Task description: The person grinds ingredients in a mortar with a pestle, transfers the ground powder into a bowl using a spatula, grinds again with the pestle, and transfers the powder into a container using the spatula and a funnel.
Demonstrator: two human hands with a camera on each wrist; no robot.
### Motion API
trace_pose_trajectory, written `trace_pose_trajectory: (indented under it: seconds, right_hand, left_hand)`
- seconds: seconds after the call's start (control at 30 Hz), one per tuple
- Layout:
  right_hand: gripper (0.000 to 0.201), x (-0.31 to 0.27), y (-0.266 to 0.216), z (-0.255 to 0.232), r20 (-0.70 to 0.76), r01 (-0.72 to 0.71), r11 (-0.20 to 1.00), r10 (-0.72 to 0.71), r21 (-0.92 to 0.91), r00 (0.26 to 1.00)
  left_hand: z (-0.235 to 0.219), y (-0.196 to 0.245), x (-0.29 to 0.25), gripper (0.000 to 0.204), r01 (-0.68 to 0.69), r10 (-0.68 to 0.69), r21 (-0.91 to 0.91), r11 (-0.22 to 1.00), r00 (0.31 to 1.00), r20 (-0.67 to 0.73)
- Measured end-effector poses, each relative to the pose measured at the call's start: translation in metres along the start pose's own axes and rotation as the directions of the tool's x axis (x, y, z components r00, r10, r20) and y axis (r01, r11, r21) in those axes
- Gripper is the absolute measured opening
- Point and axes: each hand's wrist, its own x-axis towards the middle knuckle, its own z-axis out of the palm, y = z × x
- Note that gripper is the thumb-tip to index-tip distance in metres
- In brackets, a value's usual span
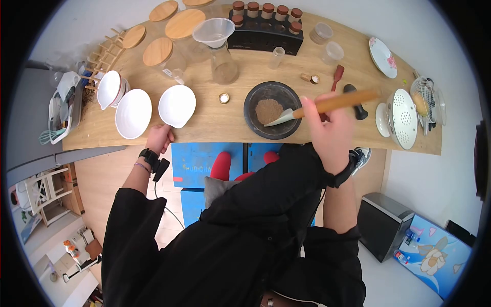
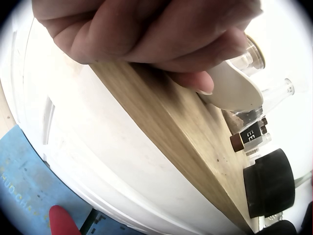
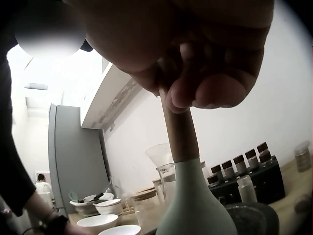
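My right hand [image 1: 332,130] grips the wooden handle of a spatula [image 1: 353,99], its pale green head dipping into a dark mortar [image 1: 251,125]. Brown powder [image 1: 269,111] lies in the mortar around the spatula's tip. The right wrist view shows fingers wrapped about the handle above the green head. At the table's front edge, my left hand [image 1: 160,138] rests with loosely curled fingers and holds nothing. Just beyond it stands a white spouted bowl [image 1: 177,105], which the fingertips overlap in the left wrist view.
More white bowls [image 1: 134,113] stand at the left. Behind are wooden-lidded jars [image 1: 158,52], a glass flask with a funnel [image 1: 224,66] and a black spice rack [image 1: 263,36]. A small open jar [image 1: 223,98] sits left of the mortar; a black pestle [image 1: 360,110] and white colander [image 1: 403,120] lie right.
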Motion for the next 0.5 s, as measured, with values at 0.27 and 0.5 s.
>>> trace_pose_trajectory:
  seconds: [0.27,0.5]
  right_hand:
    - [0.019,-0.01,-0.01,-0.035,-0.096,0.302,0.952,-0.305,-0.044,0.947]
    - [0.018,-0.012,0.01,-0.016,0.119,0.279,0.959,-0.272,-0.045,0.955]
  left_hand:
    - [0.0,-0.003,0.001,0.049,0.0,0.0,0.004,1.0,1.0,0.0]
    - [0.0,0.0,-0.001,0.049,-0.007,0.007,-0.004,1.0,1.0,0.007]
